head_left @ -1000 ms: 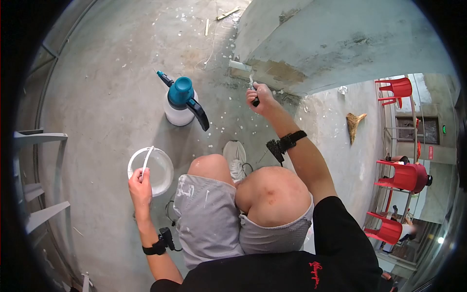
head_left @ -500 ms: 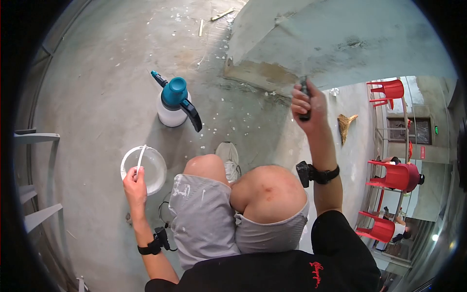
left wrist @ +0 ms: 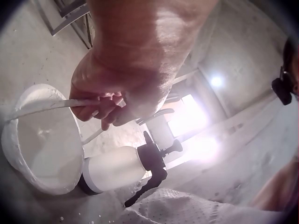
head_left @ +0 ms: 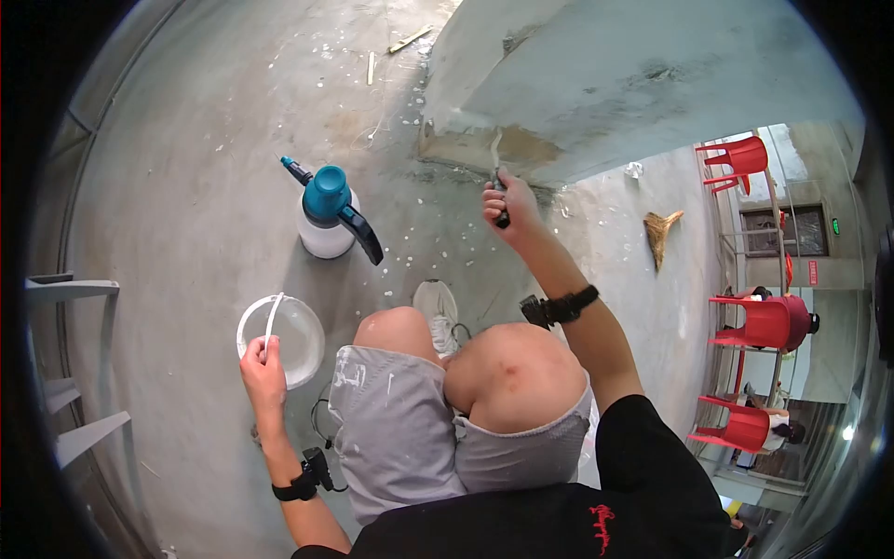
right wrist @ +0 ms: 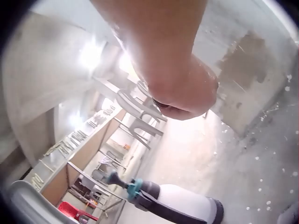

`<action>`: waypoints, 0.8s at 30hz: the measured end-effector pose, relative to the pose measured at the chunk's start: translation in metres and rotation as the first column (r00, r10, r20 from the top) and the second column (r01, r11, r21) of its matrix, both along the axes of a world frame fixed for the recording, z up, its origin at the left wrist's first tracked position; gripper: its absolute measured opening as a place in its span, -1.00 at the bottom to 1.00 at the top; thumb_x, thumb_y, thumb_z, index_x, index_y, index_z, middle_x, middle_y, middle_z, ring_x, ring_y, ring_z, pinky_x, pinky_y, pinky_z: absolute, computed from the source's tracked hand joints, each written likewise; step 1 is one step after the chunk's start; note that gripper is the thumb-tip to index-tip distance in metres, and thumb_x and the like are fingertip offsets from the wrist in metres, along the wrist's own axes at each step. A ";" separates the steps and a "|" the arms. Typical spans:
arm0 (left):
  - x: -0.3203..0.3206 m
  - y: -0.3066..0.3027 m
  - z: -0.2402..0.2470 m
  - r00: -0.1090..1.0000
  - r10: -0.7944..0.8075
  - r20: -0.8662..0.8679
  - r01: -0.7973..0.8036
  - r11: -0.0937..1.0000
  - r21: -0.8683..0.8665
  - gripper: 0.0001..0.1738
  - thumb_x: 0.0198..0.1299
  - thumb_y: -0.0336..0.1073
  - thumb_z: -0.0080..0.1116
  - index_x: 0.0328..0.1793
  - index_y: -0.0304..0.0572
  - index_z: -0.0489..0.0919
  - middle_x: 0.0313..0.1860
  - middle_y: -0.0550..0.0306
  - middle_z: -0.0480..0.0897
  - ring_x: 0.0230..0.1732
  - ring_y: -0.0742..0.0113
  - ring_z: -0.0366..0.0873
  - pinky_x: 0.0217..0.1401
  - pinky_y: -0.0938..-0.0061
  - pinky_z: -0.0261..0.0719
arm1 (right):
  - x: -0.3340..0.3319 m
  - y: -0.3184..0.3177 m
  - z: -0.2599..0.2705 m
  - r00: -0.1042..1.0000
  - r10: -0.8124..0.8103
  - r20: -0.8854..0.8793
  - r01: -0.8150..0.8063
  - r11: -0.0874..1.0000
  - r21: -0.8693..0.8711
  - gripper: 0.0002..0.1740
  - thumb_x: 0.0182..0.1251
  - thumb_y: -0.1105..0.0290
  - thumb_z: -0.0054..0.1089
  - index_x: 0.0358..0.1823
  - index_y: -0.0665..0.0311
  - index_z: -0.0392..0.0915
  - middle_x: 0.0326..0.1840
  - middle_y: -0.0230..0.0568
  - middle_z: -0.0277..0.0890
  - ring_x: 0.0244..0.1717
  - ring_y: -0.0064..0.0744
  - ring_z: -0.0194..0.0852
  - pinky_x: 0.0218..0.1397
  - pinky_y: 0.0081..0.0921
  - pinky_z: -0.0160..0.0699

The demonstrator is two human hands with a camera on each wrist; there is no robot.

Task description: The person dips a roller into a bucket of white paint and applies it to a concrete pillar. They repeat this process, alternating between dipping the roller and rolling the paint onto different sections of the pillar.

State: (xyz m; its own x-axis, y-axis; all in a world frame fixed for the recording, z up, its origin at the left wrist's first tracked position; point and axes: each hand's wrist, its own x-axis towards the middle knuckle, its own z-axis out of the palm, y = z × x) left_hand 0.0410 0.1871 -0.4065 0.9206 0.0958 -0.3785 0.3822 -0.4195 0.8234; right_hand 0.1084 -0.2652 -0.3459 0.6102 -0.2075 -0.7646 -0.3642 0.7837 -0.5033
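Observation:
In the head view my left hand (head_left: 264,377) grips the white handle (head_left: 272,321) of a white bucket (head_left: 315,317). The left wrist view shows the curled fingers round that strap, with the bucket's pale, smeared inside (left wrist: 49,144) below. My right hand (head_left: 515,207) holds a small paint roller by its dark handle (head_left: 502,218). Its curved, whitened neck (head_left: 496,147) points up to the lower wall (head_left: 596,102), and the pale head blends into the wall. In the right wrist view the back of the hand hides the roller.
A teal and white pump sprayer (head_left: 326,219) stands on the spattered floor ahead of the bucket. Wood strips (head_left: 410,39) lie farther off. A brown, cone-shaped piece (head_left: 659,238) lies at right, near red chairs (head_left: 745,321). Grey chair legs (head_left: 88,438) stand at left.
My right hand swung right along the wall with the paint roller, then came back left near the lower wall corner. The left hand has kept its grip on the bucket handle.

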 end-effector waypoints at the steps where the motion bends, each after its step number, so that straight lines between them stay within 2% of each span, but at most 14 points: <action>1: 0.000 0.000 0.000 1.000 0.013 0.001 -0.013 1.000 -0.013 -0.72 0.34 -0.27 0.10 -0.33 -0.38 0.51 -0.68 0.41 0.21 -0.61 0.63 0.06 -0.56 0.53 0.00 | -0.008 0.005 0.021 1.000 -0.007 0.003 0.007 1.000 -0.006 -0.60 0.52 0.00 -0.12 -0.32 0.18 0.29 -0.66 -0.59 0.07 -0.77 -0.73 -0.08 -0.72 -0.71 -0.03; 3: -0.003 -0.002 -0.002 1.000 0.016 0.004 -0.016 0.999 -0.036 -0.72 0.34 -0.28 0.10 -0.35 -0.38 0.50 -0.69 0.41 0.21 -0.61 0.63 0.06 -0.57 0.54 0.01 | -0.023 0.012 0.070 0.987 0.053 0.151 -0.017 0.973 -0.229 -0.59 0.54 -0.01 -0.16 -0.30 0.19 0.29 -0.67 -0.56 0.03 -0.76 -0.69 -0.10 -0.70 -0.65 -0.06; 4: -0.004 -0.001 -0.005 0.999 0.035 -0.004 -0.035 0.998 -0.054 -0.75 0.34 -0.28 0.10 -0.34 -0.33 0.49 -0.69 0.42 0.24 -0.64 0.65 0.09 -0.60 0.57 0.00 | -0.029 0.013 0.093 0.987 0.041 0.154 -0.004 0.972 -0.236 -0.59 0.54 -0.01 -0.16 -0.30 0.19 0.29 -0.67 -0.56 0.03 -0.76 -0.69 -0.10 -0.70 -0.65 -0.06; 6: -0.006 0.002 -0.011 0.999 0.038 -0.006 -0.038 0.996 -0.076 -0.78 0.35 -0.29 0.10 -0.32 -0.28 0.49 -0.70 0.43 0.27 -0.66 0.67 0.11 -0.63 0.60 -0.01 | -0.041 0.010 0.138 0.942 -0.003 0.336 0.138 0.916 -0.378 -0.59 0.52 -0.03 -0.13 -0.29 0.18 0.32 -0.67 -0.57 0.03 -0.77 -0.68 -0.10 -0.69 -0.65 -0.04; 7: -0.006 0.004 -0.015 0.998 0.062 -0.025 -0.065 0.990 -0.125 -0.79 0.35 -0.28 0.10 -0.29 -0.25 0.45 -0.70 0.41 0.29 -0.68 0.67 0.13 -0.65 0.61 0.00 | -0.043 0.004 0.160 0.922 -0.020 0.387 0.175 0.913 -0.368 -0.59 0.52 -0.04 -0.13 -0.30 0.17 0.32 -0.67 -0.57 0.02 -0.78 -0.68 -0.11 -0.70 -0.65 -0.05; 10: -0.006 0.001 -0.011 0.993 0.097 -0.065 -0.107 0.977 -0.185 -0.80 0.36 -0.27 0.08 -0.22 -0.24 0.38 -0.72 0.36 0.31 -0.70 0.64 0.15 -0.67 0.60 0.01 | -0.045 -0.022 0.184 0.905 0.047 0.422 0.118 0.927 -0.355 -0.59 0.52 -0.03 -0.15 -0.31 0.16 0.33 -0.67 -0.58 0.01 -0.79 -0.67 -0.12 -0.73 -0.65 -0.11; 13: -0.002 -0.004 -0.005 0.989 0.119 -0.089 -0.134 0.973 -0.188 -0.80 0.37 -0.28 0.06 -0.17 -0.25 0.34 -0.72 0.33 0.32 -0.70 0.62 0.15 -0.66 0.59 0.03 | -0.049 -0.032 0.161 0.924 0.066 0.377 0.079 0.931 -0.358 -0.59 0.52 -0.03 -0.15 -0.33 0.15 0.32 -0.68 -0.57 0.00 -0.79 -0.66 -0.12 -0.73 -0.65 -0.11; 15: -0.001 -0.005 -0.004 0.990 0.114 -0.088 -0.128 0.976 -0.176 -0.80 0.38 -0.28 0.05 -0.16 -0.24 0.34 -0.72 0.33 0.32 -0.71 0.61 0.16 -0.66 0.59 0.04 | -0.052 -0.031 0.126 0.951 0.025 0.308 0.087 0.935 -0.344 -0.56 0.49 -0.10 -0.09 -0.33 0.13 0.34 -0.70 -0.59 0.03 -0.81 -0.71 -0.11 -0.75 -0.69 -0.08; 18: 0.002 -0.005 -0.006 0.990 0.105 -0.095 -0.120 0.979 -0.164 -0.80 0.38 -0.25 0.06 -0.16 -0.17 0.33 -0.67 0.32 0.36 -0.71 0.63 0.20 -0.71 0.64 0.08 | -0.055 -0.030 0.067 0.972 0.058 0.227 0.018 0.947 -0.320 -0.54 0.47 -0.12 -0.09 -0.34 0.13 0.33 -0.70 -0.59 0.05 -0.80 -0.69 -0.11 -0.74 -0.66 -0.06; 23: 0.002 -0.009 -0.009 0.994 0.093 -0.054 -0.098 0.988 -0.117 -0.80 0.39 -0.25 0.05 -0.06 -0.18 0.34 -0.63 0.29 0.39 -0.69 0.59 0.24 -0.68 0.65 0.15 | -0.058 -0.044 -0.014 0.994 0.101 -0.033 -0.106 0.916 -0.387 -0.52 0.47 -0.10 -0.07 -0.42 0.16 0.30 -0.69 -0.51 0.12 -0.79 -0.65 -0.04 -0.72 -0.59 0.02; 24: 0.002 -0.011 -0.007 0.996 0.077 -0.052 -0.083 0.990 -0.118 -0.80 0.39 -0.25 0.05 -0.06 -0.18 0.34 -0.63 0.29 0.39 -0.69 0.59 0.24 -0.68 0.65 0.15 | -0.059 -0.044 -0.019 0.994 0.083 -0.076 -0.109 0.885 -0.453 -0.51 0.46 -0.11 -0.07 -0.44 0.16 0.30 -0.70 -0.51 0.11 -0.80 -0.65 -0.03 -0.72 -0.58 0.03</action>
